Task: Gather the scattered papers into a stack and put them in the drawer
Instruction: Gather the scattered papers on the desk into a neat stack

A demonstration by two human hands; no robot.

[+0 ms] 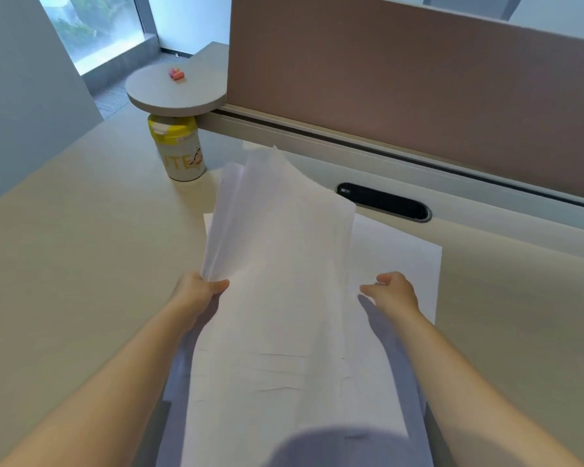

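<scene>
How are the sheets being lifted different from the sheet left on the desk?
The lifted sheets are several, tilted up, gripped by the left hand; the flat sheet lies on the desk beside the right hand. Both are plain white.

You are working in soft, even daylight that enters from the window (95, 28) at eleven o'clock, itself washed out and hazy. The light gives the desk (64, 247) a cool tint and no hard glare. Your right hand (393, 291) throws a bluish shadow onto the papers (284, 281) toward five o'clock, and your left hand (199, 291) leaves a fainter one beneath its wrist. The raised sheets are motion-blurred at their far edges. Wide-angle distortion bends the partition (418, 96) and stretches your forearms near the bottom corners. A dark, unfocused blur sits at six o'clock.
</scene>
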